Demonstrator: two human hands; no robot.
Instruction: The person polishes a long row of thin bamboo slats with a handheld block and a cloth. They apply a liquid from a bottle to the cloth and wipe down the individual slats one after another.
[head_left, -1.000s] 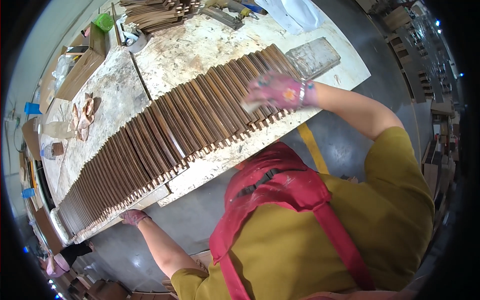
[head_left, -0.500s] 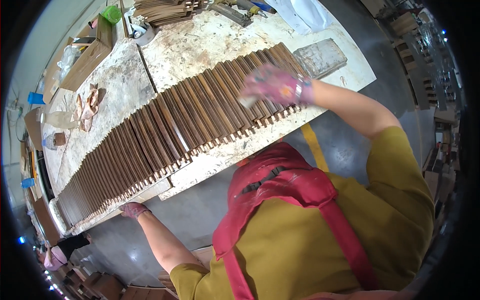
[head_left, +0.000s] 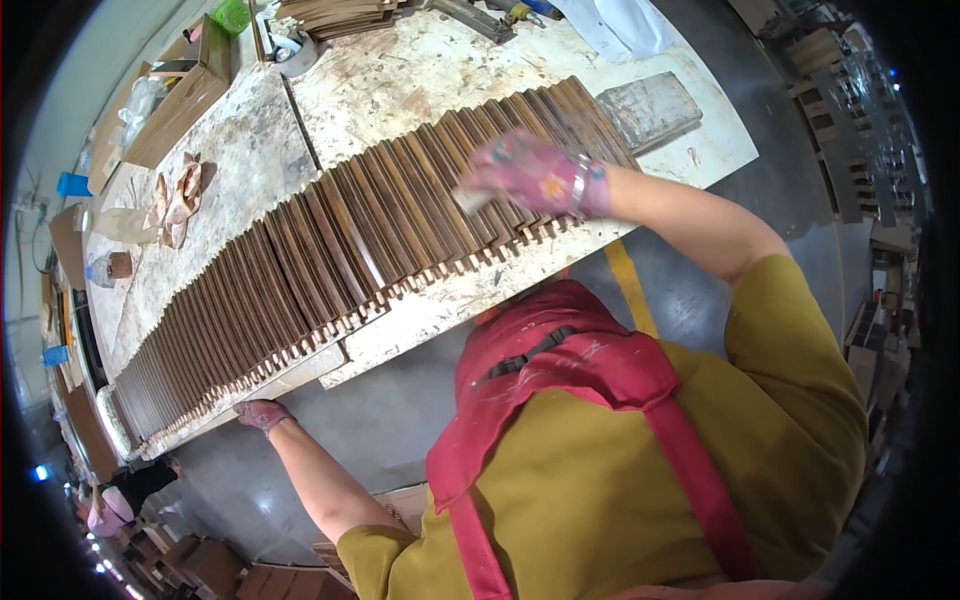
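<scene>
A long row of brown wooden strips (head_left: 390,200) lies side by side across the worktable (head_left: 400,85), their pale narrow ends toward me. My right hand (head_left: 535,178), in a purple flowered glove, is over the right part of the row. Its fingers are closed on a small pale pad (head_left: 474,199), partly hidden and blurred, at the strips' surface. My left hand (head_left: 264,414), gloved as well, is closed at the near edge by a light board (head_left: 300,384) under the strips. Its fingertips are partly hidden there.
A grey flat block (head_left: 650,110) lies beyond the row's right end. Farther back are stacked brown pieces (head_left: 335,17), tools (head_left: 480,18), and white sheeting (head_left: 617,30). A wooden box (head_left: 180,120), a crumpled cloth (head_left: 181,203) and a clear bottle (head_left: 122,226) stand left. Another person (head_left: 118,503) is at far left.
My right hand has moved left along the strips with the pale pad. My left hand stays at the near edge. The whole view has shifted slightly.
</scene>
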